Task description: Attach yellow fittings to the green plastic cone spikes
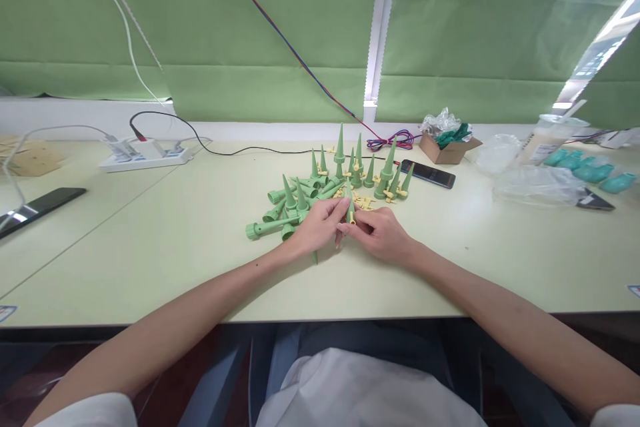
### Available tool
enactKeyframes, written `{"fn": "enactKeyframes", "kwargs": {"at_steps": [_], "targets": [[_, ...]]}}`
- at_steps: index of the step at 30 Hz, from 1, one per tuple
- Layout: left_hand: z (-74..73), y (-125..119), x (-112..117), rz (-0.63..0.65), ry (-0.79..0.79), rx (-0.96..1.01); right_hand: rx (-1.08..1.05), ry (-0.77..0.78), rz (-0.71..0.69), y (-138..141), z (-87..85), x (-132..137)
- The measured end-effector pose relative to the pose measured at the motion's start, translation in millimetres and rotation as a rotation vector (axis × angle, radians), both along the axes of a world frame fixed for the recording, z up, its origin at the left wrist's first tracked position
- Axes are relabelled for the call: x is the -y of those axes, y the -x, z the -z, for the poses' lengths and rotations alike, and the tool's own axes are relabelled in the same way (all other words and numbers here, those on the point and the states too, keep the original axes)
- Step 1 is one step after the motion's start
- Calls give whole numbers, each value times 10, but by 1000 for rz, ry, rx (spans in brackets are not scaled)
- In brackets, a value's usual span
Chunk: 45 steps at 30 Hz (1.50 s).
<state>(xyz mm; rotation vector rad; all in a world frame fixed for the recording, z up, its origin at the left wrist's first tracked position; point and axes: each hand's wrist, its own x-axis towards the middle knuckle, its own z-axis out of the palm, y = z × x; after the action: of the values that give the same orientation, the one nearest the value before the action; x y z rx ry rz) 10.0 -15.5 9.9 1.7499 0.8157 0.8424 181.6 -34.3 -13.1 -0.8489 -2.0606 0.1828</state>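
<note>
Over the table's middle, my left hand (320, 221) is closed, pinching a green plastic watering spike (349, 199) that stands roughly upright. A small yellow valve (353, 218) sits at the spike's lower side. My right hand (384, 233) closes in from the right, its fingers and thumb at the valve; its exact grip is partly hidden. Left of my hands lies a pile of loose green spike parts (270, 226). Just behind them are scattered yellow valves (367, 203). Several spikes fitted with yellow valves (388, 170) stand upright at the back right.
A black phone (429, 173) and a small cardboard box (450, 149) lie behind to the right. Farther right are a plastic cup (543, 140), a clear bag (537, 185) and teal bulbs (593, 172). At left are a power strip (145, 159) and a dark device (43, 210). A black cable (250, 149) crosses the back.
</note>
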Motion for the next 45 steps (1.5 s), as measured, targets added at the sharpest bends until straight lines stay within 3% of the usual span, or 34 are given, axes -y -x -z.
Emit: {"fn": "enactKeyframes", "kwargs": {"at_steps": [9, 14, 22, 30, 37, 45], "targets": [[-39, 23, -24, -79, -61, -40, -21, 53, 13, -84, 12, -77], [-5, 28, -9, -222, -271, -186, -112, 134, 137, -154, 14, -154], [48, 50, 26, -122, -419, -449, -227, 159, 310, -221, 14, -248], [100, 50, -36, -78, -481, -507, -171, 161, 309, -212, 8, -243], [39, 45, -9, -83, -468, -529, -124, 136, 324, -224, 26, -277], [-25, 66, 45, 107, -572, -680, -64, 240, 356, -252, 70, -308]]}}
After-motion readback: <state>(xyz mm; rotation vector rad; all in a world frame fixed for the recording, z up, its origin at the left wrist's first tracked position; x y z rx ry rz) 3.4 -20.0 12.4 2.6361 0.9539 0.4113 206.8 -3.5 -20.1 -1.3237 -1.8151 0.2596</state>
